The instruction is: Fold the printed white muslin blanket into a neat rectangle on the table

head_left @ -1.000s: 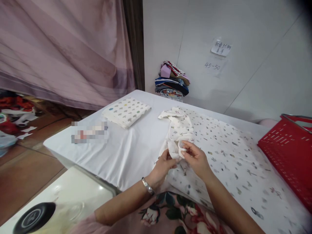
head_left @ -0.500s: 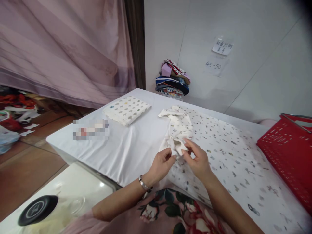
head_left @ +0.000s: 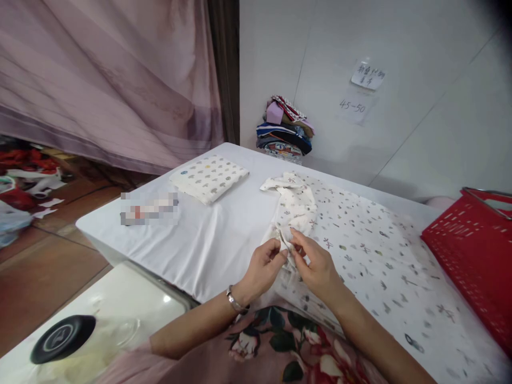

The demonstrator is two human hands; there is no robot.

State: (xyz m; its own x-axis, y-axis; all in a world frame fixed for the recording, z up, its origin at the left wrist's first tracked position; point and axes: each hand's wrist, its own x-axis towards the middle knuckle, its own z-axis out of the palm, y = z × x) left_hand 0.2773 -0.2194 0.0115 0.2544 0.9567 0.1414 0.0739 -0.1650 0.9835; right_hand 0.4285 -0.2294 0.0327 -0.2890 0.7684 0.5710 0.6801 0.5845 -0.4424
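Note:
White cotton cloth point(head_left: 356, 229) with small printed figures spreads over the right half of the table, its left part gathered into a loose bunch. My left hand point(head_left: 262, 266), with a bracelet on the wrist, pinches the bunched edge between thumb and fingers. Close beside it, my right hand point(head_left: 316, 261) grips the same edge, the two sets of fingertips almost meeting. A folded white cloth point(head_left: 212, 177) with a cloud-like print lies flat at the back left. Nearer the left edge is a small pixelated item point(head_left: 149, 209) that I cannot make out.
A red perforated basket point(head_left: 472, 256) stands at the right. Folded fabrics point(head_left: 284, 128) are stacked behind the table against the wall. At the lower left, a white surface point(head_left: 124, 288) holds a clear container with a black lid point(head_left: 63, 339). A pink curtain point(head_left: 120, 80) hangs at the left.
My right hand has moved left towards my left hand, closing the gap in the cloth edge between them. My left hand has barely moved.

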